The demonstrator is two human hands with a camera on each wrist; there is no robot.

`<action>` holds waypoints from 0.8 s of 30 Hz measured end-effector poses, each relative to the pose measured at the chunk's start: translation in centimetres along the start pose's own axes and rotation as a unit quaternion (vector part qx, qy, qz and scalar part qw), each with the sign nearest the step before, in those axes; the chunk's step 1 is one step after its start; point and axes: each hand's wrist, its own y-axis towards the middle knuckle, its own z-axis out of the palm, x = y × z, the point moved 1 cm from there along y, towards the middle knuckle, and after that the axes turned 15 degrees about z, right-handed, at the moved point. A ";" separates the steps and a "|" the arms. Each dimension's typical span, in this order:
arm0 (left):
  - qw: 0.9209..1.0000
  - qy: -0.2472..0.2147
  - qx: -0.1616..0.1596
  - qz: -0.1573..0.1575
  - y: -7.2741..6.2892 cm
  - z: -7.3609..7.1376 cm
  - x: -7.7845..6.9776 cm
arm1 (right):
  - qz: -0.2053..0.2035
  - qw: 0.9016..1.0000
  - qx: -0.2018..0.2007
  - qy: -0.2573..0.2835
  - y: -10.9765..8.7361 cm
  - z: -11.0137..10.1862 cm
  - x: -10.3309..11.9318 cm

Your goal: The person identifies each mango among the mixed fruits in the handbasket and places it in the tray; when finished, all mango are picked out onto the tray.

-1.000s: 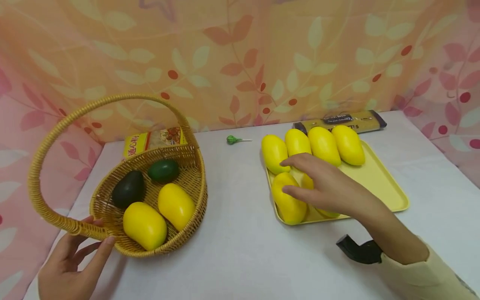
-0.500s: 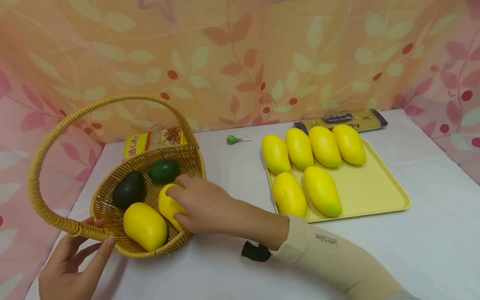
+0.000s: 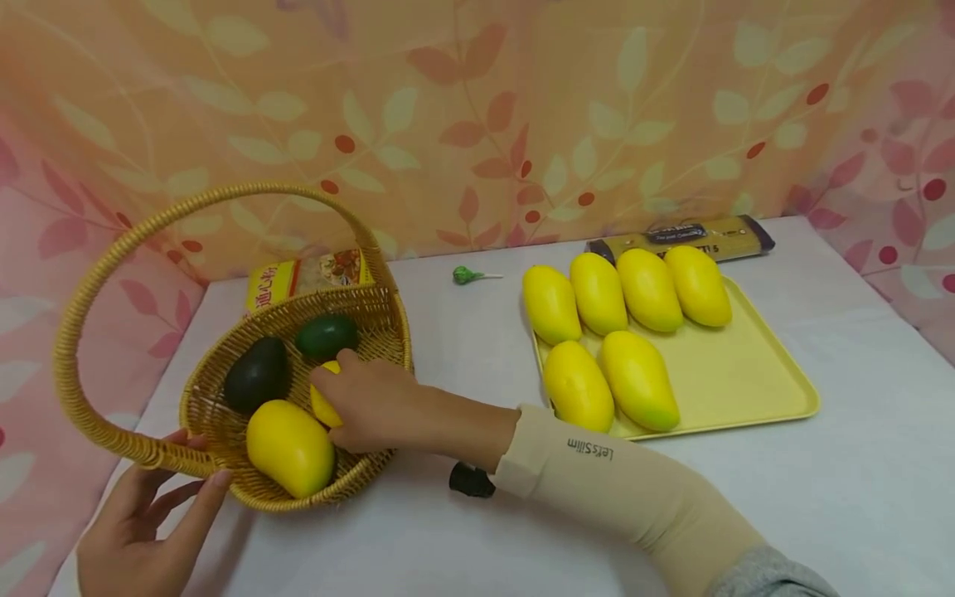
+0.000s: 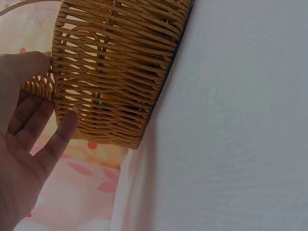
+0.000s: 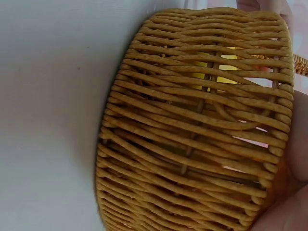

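Note:
A wicker basket [image 3: 388,348] with a tall arched handle stands at the left. My left hand [image 3: 142,531] grips it where the handle meets the rim; in the left wrist view the thumb and fingers lie on either side of that rim. Inside, my right hand [image 3: 376,406] holds a yellow mango [image 3: 325,405], its fingers curled over the fruit and partly hiding it. Beside that lies another mango [image 3: 291,448], with a dark avocado [image 3: 257,375] and a green avocado-like fruit [image 3: 327,337] behind. In the right wrist view the basket's woven wall [image 5: 192,120] hides most of the fruit.
A yellow tray [image 3: 746,365] at the right bears several mangoes in two rows. Behind it lies a spaghetti pack [image 3: 686,239]. A green lollipop [image 3: 464,275] lies at the back middle, and a yellow-and-red food packet [image 3: 306,278] is behind the basket.
My right hand has moved left from the tray into the basket and taken hold of a mango there. A mango it was covering now shows on the tray. The left hand stays put.

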 end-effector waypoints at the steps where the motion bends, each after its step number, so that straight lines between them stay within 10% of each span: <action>1: 1.000 -0.002 -0.002 0.001 0.0 0.0 0.0 | -0.001 1.000 -0.002 0.002 0.0 0.0 -0.1; 14: 1.000 0.004 -0.002 -0.007 0.0 0.0 -0.1 | -0.054 0.991 -0.038 0.114 -0.6 -0.1 -1.5; 24: 1.000 0.006 -0.009 -0.015 0.0 0.1 0.4 | -0.089 0.955 -0.081 0.271 -3.7 -1.7 -3.5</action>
